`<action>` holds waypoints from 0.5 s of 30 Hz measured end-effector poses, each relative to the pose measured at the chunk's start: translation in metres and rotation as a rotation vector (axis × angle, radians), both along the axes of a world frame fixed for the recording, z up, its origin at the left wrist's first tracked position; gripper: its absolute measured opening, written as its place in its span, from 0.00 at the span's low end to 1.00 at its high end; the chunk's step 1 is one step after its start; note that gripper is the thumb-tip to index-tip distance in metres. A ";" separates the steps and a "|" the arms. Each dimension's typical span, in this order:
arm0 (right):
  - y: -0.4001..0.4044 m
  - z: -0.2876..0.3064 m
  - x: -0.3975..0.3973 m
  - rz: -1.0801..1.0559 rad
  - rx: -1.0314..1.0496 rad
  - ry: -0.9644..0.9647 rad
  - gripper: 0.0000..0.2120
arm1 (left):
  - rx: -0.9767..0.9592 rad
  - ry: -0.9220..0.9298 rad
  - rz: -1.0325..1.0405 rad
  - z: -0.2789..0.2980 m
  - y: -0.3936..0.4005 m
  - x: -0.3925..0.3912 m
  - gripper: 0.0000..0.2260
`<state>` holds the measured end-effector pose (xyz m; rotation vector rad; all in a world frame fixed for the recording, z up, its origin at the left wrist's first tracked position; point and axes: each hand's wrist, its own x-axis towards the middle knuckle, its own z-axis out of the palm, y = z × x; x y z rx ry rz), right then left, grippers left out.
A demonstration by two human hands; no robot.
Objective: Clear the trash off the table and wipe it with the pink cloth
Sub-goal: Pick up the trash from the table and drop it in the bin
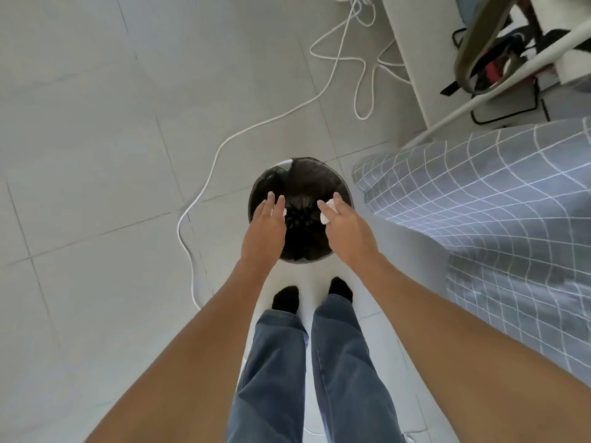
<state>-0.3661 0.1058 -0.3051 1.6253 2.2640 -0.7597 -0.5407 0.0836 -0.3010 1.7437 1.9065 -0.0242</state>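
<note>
I stand over a round trash bin [347, 195] lined with a black bag, on the tiled floor in front of my feet. My left hand [263, 230] reaches over the bin's left side, fingers stretched out, with a small white paper scrap [283, 212] showing under the fingertips. My right hand [347, 227] hangs over the bin's right side with a crumpled white tissue [327, 213] pinched at the thumb side. Both pieces are above the bin's opening. The table and the pink cloth are out of view.
A white cable [204, 174] snakes across the floor left of the bin and loops at the back. A bed with a grey checked sheet [479, 203] stands close on the right. A chair frame [479, 52] and white furniture sit at the top right.
</note>
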 end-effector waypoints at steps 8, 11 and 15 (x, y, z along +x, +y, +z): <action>-0.001 -0.033 0.007 -0.024 -0.096 -0.102 0.38 | -0.040 -0.011 0.024 -0.025 -0.004 0.002 0.23; -0.001 -0.031 0.014 -0.023 -0.099 -0.123 0.39 | -0.042 -0.018 0.021 -0.024 -0.002 0.005 0.23; 0.002 -0.022 0.021 -0.055 -0.108 -0.137 0.37 | -0.045 -0.031 0.030 -0.022 0.003 0.013 0.22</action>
